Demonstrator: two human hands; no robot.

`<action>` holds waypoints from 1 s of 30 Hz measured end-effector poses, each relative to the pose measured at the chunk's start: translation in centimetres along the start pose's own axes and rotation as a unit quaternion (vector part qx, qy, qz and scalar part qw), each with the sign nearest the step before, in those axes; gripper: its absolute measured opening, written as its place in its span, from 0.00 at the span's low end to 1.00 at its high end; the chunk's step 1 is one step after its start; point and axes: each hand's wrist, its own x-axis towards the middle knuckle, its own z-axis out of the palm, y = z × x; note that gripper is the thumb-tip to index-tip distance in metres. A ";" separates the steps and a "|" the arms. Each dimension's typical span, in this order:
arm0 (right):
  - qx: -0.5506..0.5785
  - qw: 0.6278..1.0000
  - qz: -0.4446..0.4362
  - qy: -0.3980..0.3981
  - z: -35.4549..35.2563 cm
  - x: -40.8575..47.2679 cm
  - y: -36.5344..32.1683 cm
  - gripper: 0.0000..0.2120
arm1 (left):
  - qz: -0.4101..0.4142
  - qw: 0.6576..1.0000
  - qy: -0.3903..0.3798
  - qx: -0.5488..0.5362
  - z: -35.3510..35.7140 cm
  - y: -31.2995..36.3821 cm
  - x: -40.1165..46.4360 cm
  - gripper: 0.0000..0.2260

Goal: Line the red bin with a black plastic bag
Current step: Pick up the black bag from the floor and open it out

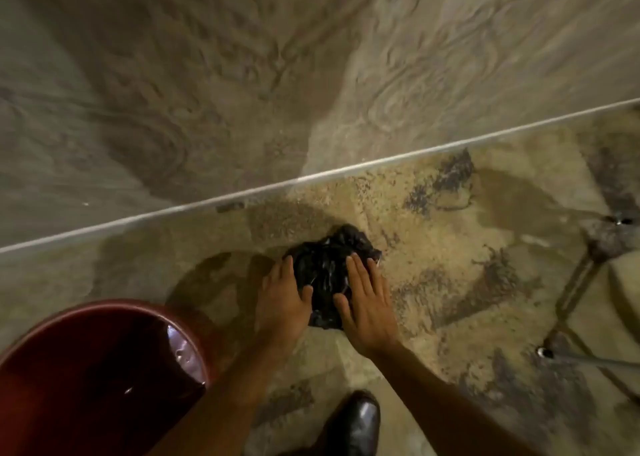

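A mottled, gritty stone floor (433,248) meets a swirl-patterned wall; a round, glossy red bin (104,369) stands unlined at lower left. Ahead of it lies a crumpled, shiny black plastic bag (329,265), left hand (284,300) and right hand (367,303) pressed flat on it, fingers loose. Thin film may snag or tear on the rough floor.

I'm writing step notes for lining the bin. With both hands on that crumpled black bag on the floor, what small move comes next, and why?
Probably close both hands, left hand and right hand, around the crumpled black plastic bag and lift it. It lies bunched on the speckled stone floor, flat palms flanking it, ungripped, while the round red plastic bin stands unlined at the left.
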 end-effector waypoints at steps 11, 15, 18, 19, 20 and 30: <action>-0.018 0.999 0.035 -0.020 7.8 0.1 5.7 0.33 | -0.087 0.995 0.006 0.044 8.9 -3.0 7.1 0.36; 0.001 0.998 0.057 -0.010 7.1 -0.7 6.5 0.32 | -0.047 0.997 0.039 -0.051 8.6 -2.1 6.7 0.27; 0.044 0.996 0.081 0.018 5.8 -1.2 6.2 0.33 | -0.016 0.989 0.055 -0.140 7.4 -1.0 5.2 0.24; 0.064 0.993 0.089 0.032 5.3 -1.3 5.9 0.32 | -0.006 0.985 0.061 -0.160 6.9 -0.6 4.6 0.23; 0.083 0.991 0.094 0.049 4.7 -1.4 5.4 0.32 | 0.002 0.982 0.065 -0.180 6.2 -0.3 4.0 0.22; 0.568 0.768 0.294 -0.017 -4.8 -0.5 -3.2 0.23 | 0.127 0.977 0.069 -0.157 -4.0 3.7 -4.1 0.15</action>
